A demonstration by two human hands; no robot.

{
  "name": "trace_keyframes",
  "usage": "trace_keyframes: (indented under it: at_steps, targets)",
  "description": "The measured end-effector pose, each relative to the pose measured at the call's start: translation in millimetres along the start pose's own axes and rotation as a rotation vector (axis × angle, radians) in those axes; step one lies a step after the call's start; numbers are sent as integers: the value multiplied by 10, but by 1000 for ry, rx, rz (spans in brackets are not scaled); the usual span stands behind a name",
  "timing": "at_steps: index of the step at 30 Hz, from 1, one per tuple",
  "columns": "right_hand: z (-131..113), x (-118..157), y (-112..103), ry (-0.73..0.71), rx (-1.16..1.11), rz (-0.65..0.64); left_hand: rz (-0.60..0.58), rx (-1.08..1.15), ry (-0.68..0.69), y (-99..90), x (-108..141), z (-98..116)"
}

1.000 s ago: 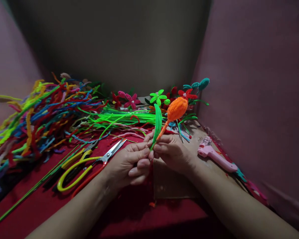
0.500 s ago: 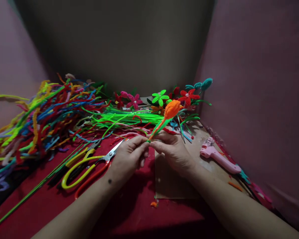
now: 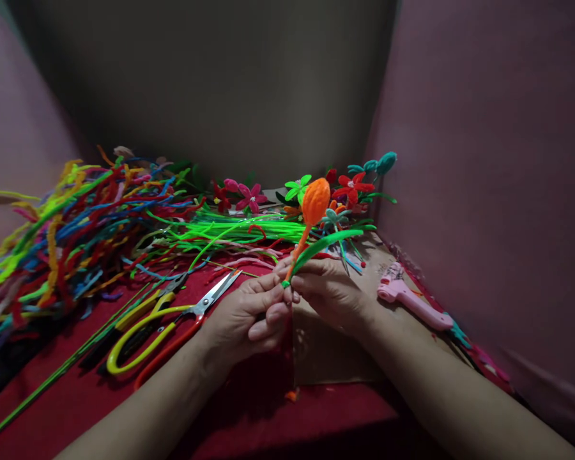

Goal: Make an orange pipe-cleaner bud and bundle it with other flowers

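Observation:
An orange pipe-cleaner tulip (image 3: 315, 203) stands upright between my hands, its orange stem leaning slightly right. A long green pipe-cleaner leaf (image 3: 326, 243) bends out to the right from the stem, with a green wrap near the stem's lower end. My left hand (image 3: 256, 306) pinches the stem base at that wrap. Fingers of my right hand (image 3: 326, 287) close around the stem and the foot of the leaf, just above. Some fingertips are hidden behind the stem. Left of my left hand lie scissors (image 3: 196, 310) with yellow and red handles.
Pliers (image 3: 160, 300) with yellow handles lie beside the scissors. Loose coloured pipe cleaners (image 3: 76, 236) heap at the left; a green bundle (image 3: 239, 229) lies behind my hands. Finished flowers (image 3: 352, 187) stand at the back. A pink glue gun (image 3: 414, 300) rests on cardboard (image 3: 335, 358) at the right.
The tulip has turned more upright and its head has shifted left. The green leaf, earlier close along the stem, now spreads out to the right. The whole view has shifted slightly.

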State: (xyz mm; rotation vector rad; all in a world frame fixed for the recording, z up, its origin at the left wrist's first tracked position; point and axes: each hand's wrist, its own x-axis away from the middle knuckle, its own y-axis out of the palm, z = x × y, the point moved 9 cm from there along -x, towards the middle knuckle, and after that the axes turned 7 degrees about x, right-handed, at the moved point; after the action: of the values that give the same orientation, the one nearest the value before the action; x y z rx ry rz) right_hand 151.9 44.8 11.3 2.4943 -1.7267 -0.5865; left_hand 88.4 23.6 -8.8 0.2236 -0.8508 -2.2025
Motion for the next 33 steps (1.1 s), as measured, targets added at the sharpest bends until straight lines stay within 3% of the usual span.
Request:
trace_keyframes:
  at_steps: [4,8,11,14,19,23,26,28,30,33]
  targets:
    - [19,-6,-51,-24,-39,92,12,-60,35,-23,-29,21]
    - [82,-4,-154,-38,16,215,257,-584,291,-115,39,274]
    - [95,18,-193,-28,55,281,405,-917,507,-83,159,461]
    - [67,30,-139,7,115,249,408,-832,459,-139,148,436]
    - [-37,19,8,-23,159,96,252,-338,218,-171,35,226]
    - [48,-8,18,31,17,39,143,-79,68,-132,-2,74]
    - [86,-20,55,31,-71,-37,56,-9,-44,-86,-8,-12]
    - [63,-18,40,-15,-53,-29,27,-45,-77,-66,-2,-29]
    - [59,-9,-2,-37,-15,23,62,-216,-15,-86,10,31]
    - [89,10,-110,-23,80,169,248,-754,321,-100,103,340]
